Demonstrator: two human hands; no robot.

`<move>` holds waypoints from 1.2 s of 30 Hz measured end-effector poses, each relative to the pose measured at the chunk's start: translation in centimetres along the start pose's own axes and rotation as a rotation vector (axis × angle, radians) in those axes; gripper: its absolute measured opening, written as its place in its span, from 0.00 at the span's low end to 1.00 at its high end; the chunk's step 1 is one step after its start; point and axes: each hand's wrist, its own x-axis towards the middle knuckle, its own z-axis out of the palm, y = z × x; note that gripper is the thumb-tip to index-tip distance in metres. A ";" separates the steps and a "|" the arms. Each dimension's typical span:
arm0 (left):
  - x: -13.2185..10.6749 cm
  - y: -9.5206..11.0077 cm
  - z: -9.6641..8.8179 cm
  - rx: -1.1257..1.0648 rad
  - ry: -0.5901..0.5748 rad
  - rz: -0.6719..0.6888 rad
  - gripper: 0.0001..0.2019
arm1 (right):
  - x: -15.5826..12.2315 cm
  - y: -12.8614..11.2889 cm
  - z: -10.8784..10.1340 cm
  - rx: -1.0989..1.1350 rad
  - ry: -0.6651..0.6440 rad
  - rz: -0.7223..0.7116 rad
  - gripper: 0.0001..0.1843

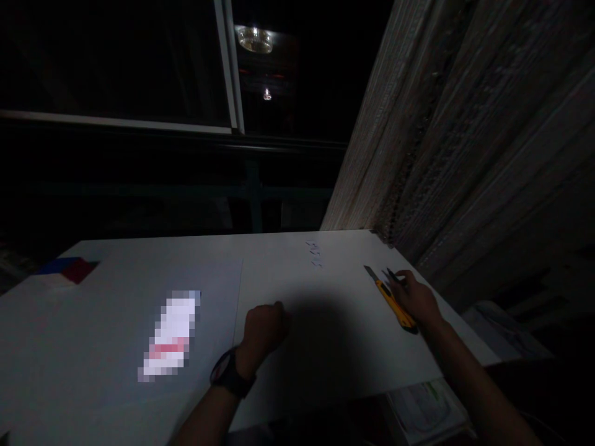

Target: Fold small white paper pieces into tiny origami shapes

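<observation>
My left hand [266, 329], with a dark watch [231, 374] on its wrist, is curled into a fist above the white table [320, 365]. Whatever it may hold is hidden. At the right side of the table, my right hand [416, 298] pinches a slim, dark, pen-like object [394, 277] that points up and left. Close against that hand lies a yellow utility knife [389, 300], its blade pointing to the far left. Small dark pen-like marks [314, 254] show on the table between the hands, farther back.
A large pale sheet [214, 310] lies on the left half, with a bright, pixelated shape [168, 334] on it. A blue, red and white block [65, 271] stands at the far left. Beyond are a dark window and a curtain [372, 155]. Below the front edge sits a pale package [425, 409].
</observation>
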 end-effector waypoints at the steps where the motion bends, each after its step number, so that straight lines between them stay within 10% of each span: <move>1: 0.0 0.0 0.0 -0.003 0.000 0.003 0.19 | -0.3 -0.3 0.1 -0.051 -0.005 -0.005 0.20; 15: -0.7 -1.0 0.8 -0.083 0.062 0.060 0.16 | -0.7 -2.9 0.4 -0.068 0.116 -0.046 0.19; 19: -0.9 -1.0 0.3 -0.074 0.074 0.104 0.15 | -1.1 -9.4 1.6 0.218 0.037 -0.105 0.19; 26: -4.6 -2.7 -2.0 -0.135 0.218 0.028 0.10 | -1.8 -28.3 6.1 1.320 -0.839 -0.178 0.18; 31: -9.9 -8.4 -0.6 -0.216 0.602 -0.319 0.10 | -0.8 -37.7 10.0 1.040 -0.700 -0.440 0.12; 36: -12.1 -15.2 1.0 -0.142 0.697 -0.240 0.19 | -0.4 -40.6 12.2 0.470 -0.526 -0.784 0.17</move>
